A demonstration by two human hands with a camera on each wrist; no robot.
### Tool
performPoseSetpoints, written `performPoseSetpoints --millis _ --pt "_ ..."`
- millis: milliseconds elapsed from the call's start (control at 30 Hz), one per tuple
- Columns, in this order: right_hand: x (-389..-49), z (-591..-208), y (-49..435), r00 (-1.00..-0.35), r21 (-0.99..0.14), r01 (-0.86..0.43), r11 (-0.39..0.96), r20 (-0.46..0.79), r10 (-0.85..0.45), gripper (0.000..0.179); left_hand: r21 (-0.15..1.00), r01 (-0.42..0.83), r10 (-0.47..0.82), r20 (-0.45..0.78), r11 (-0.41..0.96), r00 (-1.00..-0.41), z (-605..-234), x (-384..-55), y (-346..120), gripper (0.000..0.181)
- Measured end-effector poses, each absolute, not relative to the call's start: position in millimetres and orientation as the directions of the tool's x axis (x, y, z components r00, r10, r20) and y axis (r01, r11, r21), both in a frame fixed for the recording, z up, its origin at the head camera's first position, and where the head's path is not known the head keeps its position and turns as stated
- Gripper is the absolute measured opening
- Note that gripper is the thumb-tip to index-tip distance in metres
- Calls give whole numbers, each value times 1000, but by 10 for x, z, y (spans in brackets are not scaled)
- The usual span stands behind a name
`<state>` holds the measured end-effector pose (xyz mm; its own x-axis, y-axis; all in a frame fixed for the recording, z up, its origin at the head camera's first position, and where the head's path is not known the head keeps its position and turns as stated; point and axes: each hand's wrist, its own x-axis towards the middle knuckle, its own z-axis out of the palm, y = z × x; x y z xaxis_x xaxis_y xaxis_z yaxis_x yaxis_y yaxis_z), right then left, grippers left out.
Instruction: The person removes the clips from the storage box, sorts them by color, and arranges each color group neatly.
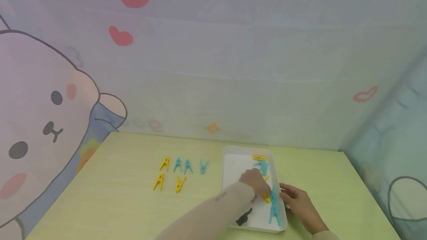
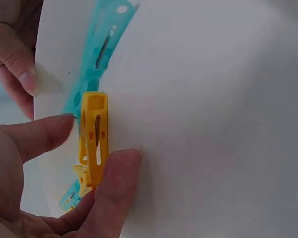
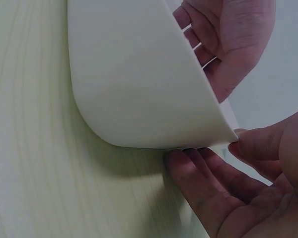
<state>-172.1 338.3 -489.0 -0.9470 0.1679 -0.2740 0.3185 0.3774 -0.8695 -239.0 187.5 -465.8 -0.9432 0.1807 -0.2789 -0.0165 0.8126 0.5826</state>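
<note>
My left hand (image 1: 256,181) reaches down into a white tray (image 1: 231,158). Its thumb and fingers stand spread around a yellow clothespin (image 2: 97,134), with a gap showing beside the thumb tip. Blue clothespins (image 1: 274,212) lie along the tray's right side, one partly behind the yellow one in the left wrist view. Farther up that side are another blue clothespin (image 1: 263,167) and a yellow one (image 1: 260,157). At the right wall, my right hand (image 1: 300,205) holds the tray, thumb at the rim and fingers under it in the right wrist view.
Left of the tray, yellow clothespins (image 1: 161,182) and blue clothespins (image 1: 188,166) lie apart on the pale wooden table (image 1: 116,195). A small dark object (image 1: 244,217) overlaps the tray's near end below my left forearm. Behind the table hangs a printed cloth (image 1: 207,47).
</note>
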Motion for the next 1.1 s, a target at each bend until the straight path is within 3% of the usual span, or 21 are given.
performPoseSetpoints --millis 200,667,1100 --pt "-1713 -4887 3380 -953 -876 299 378 -256 161 41 550 31 193 -239 834 -951 -4660 -2376 1876 24" --pt "-1710 -4872 3361 -950 -872 309 380 -264 166 42 535 23 195 -267 845 -944 -4656 -2408 1816 24" --pt "-1709 -4880 3369 -953 -868 300 396 -252 169 43 725 -138 217 -374 675 -902 -4564 -2485 1580 19"
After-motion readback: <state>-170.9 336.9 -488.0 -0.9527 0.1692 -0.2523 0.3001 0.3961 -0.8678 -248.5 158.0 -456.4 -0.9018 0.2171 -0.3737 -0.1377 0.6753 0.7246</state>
